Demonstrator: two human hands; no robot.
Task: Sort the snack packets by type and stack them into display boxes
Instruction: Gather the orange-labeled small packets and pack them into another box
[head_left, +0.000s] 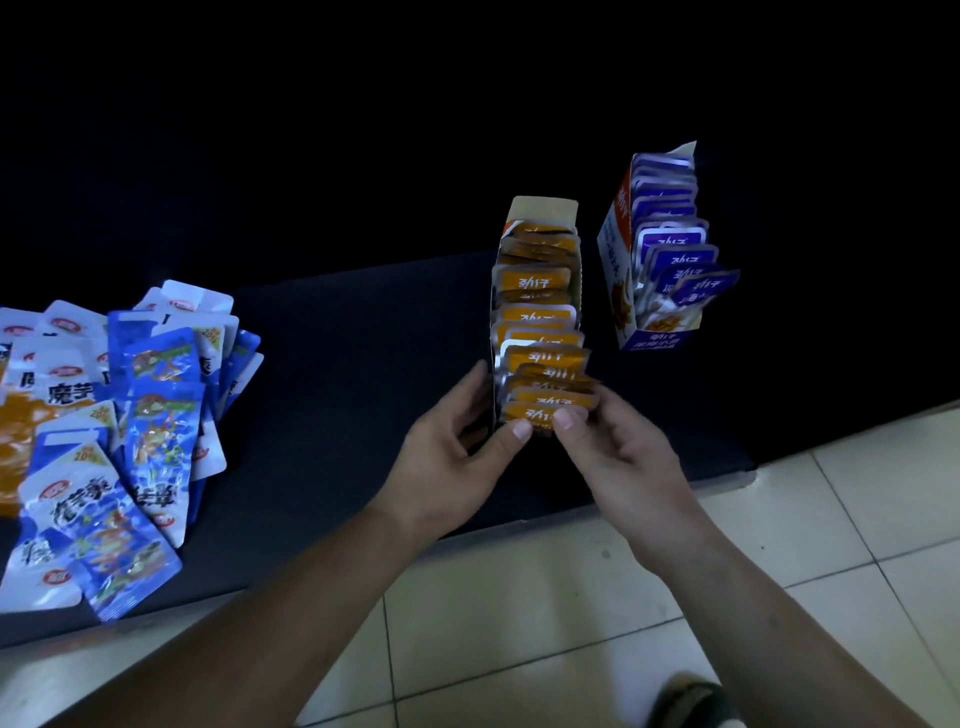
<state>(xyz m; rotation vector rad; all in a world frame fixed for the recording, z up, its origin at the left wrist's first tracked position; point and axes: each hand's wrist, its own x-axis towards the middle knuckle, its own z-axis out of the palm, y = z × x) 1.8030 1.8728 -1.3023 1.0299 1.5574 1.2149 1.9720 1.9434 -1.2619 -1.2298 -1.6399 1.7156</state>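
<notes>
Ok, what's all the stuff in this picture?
blue and white packets: many, loose pile, left on mat.
orange packets: full row, orange, in middle box.
middle box: one, tan inside, mat centre.
purple packets: a row, purple, in right box.
right box: one, white and purple, far right.
mat: one, dark blue, under packets and boxes.
floor tiles: several, pale, near side.
shoe: one, dark, bottom right.
left hand: one, holding middle box's near end.
right hand: one, pinching front orange packet.
</notes>
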